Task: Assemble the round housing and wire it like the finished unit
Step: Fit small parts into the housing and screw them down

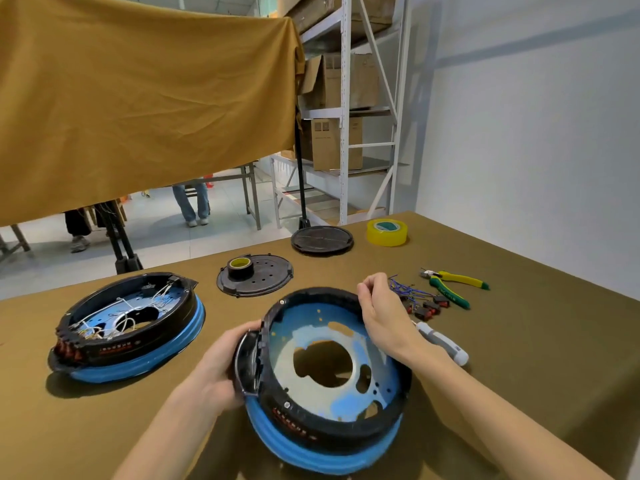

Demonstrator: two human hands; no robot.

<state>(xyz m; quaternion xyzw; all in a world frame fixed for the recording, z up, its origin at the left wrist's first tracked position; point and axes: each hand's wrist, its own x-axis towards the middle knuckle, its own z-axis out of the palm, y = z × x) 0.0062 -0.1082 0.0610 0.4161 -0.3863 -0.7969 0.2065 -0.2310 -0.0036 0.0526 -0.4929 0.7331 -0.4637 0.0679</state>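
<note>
Early in assembly. Near centre of bench [519, 375]: round housing [332, 382], tilted, no wiring inside. Left hand [225, 365] gripping its left edge; right hand [381, 306] curled at far rim. Far left: finished unit [128, 327], wired. Right: loose switches and wires [415, 299], uninstalled.

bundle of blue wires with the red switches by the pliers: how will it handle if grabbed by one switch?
The wire bundle is probably floppy: thin leads splay loosely. Likely light, so the other switches should trail and snag. It might catch on the pliers lying beside it.
</note>
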